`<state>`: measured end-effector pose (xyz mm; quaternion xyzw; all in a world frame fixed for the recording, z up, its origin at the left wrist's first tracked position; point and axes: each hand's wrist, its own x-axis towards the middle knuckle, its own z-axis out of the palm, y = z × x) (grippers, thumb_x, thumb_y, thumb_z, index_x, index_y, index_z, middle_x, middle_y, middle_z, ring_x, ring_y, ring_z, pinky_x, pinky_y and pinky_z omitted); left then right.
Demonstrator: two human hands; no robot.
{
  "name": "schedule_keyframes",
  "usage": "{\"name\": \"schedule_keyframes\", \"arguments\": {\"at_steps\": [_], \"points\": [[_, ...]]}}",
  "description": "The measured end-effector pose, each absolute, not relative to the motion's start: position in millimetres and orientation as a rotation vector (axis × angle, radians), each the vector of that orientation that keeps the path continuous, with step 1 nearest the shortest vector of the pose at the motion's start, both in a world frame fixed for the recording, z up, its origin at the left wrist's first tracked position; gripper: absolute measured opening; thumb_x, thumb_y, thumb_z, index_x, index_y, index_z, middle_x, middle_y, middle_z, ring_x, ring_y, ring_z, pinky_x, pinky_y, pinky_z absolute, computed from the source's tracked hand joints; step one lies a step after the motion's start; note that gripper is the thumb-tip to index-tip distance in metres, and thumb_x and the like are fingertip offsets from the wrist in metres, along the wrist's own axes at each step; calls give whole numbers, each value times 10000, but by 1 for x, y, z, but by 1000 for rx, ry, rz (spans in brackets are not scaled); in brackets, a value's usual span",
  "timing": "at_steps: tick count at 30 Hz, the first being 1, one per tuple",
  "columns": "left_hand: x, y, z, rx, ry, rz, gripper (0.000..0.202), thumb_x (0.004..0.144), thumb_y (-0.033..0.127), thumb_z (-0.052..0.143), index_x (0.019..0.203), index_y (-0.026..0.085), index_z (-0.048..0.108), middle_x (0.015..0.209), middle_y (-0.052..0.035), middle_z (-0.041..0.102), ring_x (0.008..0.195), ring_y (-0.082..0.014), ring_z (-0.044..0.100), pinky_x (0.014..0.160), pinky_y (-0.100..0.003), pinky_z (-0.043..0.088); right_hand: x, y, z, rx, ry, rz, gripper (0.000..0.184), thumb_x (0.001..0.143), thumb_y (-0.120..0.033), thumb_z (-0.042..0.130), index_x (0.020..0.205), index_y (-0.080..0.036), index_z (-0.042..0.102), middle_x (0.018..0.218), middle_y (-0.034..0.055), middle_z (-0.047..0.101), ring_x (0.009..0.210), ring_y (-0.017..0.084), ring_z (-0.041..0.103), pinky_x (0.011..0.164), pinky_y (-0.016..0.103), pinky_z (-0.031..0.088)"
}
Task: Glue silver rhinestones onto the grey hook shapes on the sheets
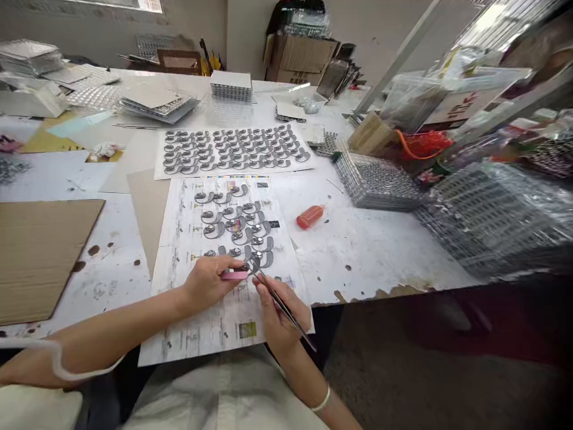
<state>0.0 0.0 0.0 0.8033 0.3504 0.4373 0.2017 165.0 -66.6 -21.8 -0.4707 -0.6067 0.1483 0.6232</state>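
**Lower centre of frame:** left hand (206,283), fingers (224,266) closed on a pink strip (234,275); right hand (282,316), fingers (264,286) gripping steel tweezers (280,298), tips at a silver curled piece (256,258) on a printed sheet (179,298) lying on the bench (358,251).

The left forearm (111,322) slants in from the lower left, the right forearm (304,382) rises from below; left hand (208,283) and right hand (280,316) pinch, almost meeting.
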Motion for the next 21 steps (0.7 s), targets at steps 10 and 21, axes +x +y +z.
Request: {"name": "schedule_keyframes", "arguments": {"at_steps": [10,21], "points": [[2,2,6,1912,1079,1070,241,784,365,709,838,130,696,613,-11,649,494,-82,543,450,-155,423,160,-56,-19,-1083,-728,960,165,747,-265,725,891,-186,723,818,54,760,631,199,724,621,341,640],[1,4,15,1654,1068,975,139,724,260,748,787,144,704,634,7,642,534,-71,514,496,-154,411,167,-45,-6,-997,-452,1280,270,615,-329,823,824,-190,723,785,46,759,561,177,708,510,260,604]]}}
